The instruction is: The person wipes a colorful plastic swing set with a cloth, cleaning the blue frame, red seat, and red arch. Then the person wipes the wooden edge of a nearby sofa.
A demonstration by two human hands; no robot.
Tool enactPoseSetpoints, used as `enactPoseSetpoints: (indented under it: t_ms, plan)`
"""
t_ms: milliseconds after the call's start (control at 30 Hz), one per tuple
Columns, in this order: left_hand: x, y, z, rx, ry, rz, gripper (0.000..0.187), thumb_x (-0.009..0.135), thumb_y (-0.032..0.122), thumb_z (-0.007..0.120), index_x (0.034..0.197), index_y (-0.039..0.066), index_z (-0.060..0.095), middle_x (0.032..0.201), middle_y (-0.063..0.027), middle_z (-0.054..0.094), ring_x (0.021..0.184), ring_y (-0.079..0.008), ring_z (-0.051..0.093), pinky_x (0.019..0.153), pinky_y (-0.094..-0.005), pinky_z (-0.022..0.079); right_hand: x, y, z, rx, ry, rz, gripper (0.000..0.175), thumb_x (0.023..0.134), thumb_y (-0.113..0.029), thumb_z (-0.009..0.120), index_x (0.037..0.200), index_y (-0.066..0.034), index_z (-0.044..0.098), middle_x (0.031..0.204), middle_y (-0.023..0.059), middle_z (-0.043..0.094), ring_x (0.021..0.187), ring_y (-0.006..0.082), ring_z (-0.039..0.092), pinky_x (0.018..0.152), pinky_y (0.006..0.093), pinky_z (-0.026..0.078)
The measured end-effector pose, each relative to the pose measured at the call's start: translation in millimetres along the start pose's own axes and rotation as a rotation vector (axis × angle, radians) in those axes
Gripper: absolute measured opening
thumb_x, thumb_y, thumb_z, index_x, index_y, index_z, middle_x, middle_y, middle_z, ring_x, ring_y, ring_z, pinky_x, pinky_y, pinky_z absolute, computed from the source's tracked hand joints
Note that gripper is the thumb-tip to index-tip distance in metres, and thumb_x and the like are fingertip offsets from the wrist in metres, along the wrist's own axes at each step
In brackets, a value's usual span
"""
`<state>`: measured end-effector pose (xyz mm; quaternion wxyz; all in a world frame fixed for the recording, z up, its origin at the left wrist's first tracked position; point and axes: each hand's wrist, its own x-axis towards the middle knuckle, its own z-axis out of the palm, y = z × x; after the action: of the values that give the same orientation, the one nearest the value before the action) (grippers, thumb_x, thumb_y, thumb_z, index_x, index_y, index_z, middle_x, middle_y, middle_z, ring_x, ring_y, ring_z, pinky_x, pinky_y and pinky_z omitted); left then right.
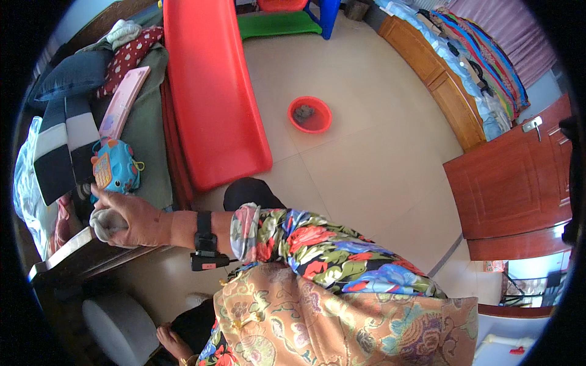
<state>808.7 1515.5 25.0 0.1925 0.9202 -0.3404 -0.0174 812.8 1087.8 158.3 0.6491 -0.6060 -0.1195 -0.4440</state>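
My right hand [137, 222] reaches left across my body, its fingers bunched around a pale grey cloth [109, 223] at the wooden edge of a bed or couch [71, 247]. A blue toy phone [116, 165] with orange buttons lies just beyond that hand. Low in the picture, my left hand [174, 341] is beside my dark trouser leg and close to a grey round container or stool [120, 327]; its grip is partly hidden. A red plastic basin [310, 114], holding water and a dark grey cloth [303, 113], stands on the tiled floor.
A red plastic slide [215, 91] slopes down in front of me. Left of it, a dark cushion [75, 75], a pink board [123, 103] and striped pads [68, 146] lie on the bed or couch. A wooden bed frame [430, 78] and a reddish door [508, 183] are at the right.
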Motion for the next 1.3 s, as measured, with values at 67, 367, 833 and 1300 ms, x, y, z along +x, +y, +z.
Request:
enactPoseSetpoints:
  t_ms: [67, 367, 833, 1300]
  plan:
    - [0.9, 13.9, -6.7, 0.007, -0.014, -0.045, 0.02, 0.093, 0.015, 0.043, 0.093, 0.0, 0.056, 0.093, -0.0177, 0.054, 0.093, -0.0368, 0.051, 0.086, -0.0443, 0.041, -10.7, 8.5, -6.3, -0.204, -0.041, -0.002, 0.071, 0.072, -0.012, 0.082, 0.132, -0.0059, 0.045, 0.113, 0.017, 0.06, 0.106, 0.0343, 0.06, 0.091, 0.0401, 0.048]
    - [-7.1, 13.6, -3.8, 0.008, 0.062, -0.035, 0.013, 0.091, 0.005, 0.046, 0.094, -0.001, 0.057, 0.095, -0.0172, 0.056, 0.094, -0.0358, 0.053, 0.086, -0.0435, 0.042, 0.5, -29.2, -14.5, -0.249, -0.019, -0.04, 0.047, 0.079, -0.01, 0.077, 0.119, -0.007, 0.053, 0.114, 0.0129, 0.06, 0.108, 0.0317, 0.06, 0.094, 0.039, 0.046]
    - [151.6, 37.7, -159.1, 0.204, 0.354, 0.281, 0.025, 0.099, 0.004, 0.05, 0.123, 0.004, 0.054, 0.123, -0.0149, 0.056, 0.118, -0.0287, 0.054, 0.101, -0.0391, 0.043, -48.6, 19.4, -20.2, -0.219, -0.12, 0.166, 0.071, 0.087, -0.011, 0.069, 0.145, -0.0056, 0.029, 0.124, 0.0217, 0.052, 0.117, 0.0424, 0.052, 0.1, 0.0451, 0.041]
    - [334.2, 181.1, -154.2, -0.147, -0.043, 0.195, 0.035, 0.099, 0.032, 0.048, 0.097, 0.002, 0.065, 0.082, -0.0062, 0.059, 0.073, -0.0131, 0.053, 0.06, -0.0304, 0.043, -115.6, 65.4, -47.7, -0.495, -0.236, 0.336, 0.058, 0.084, -0.024, 0.072, 0.128, -0.0019, 0.041, 0.113, 0.0253, 0.057, 0.107, 0.0448, 0.057, 0.092, 0.0473, 0.047]
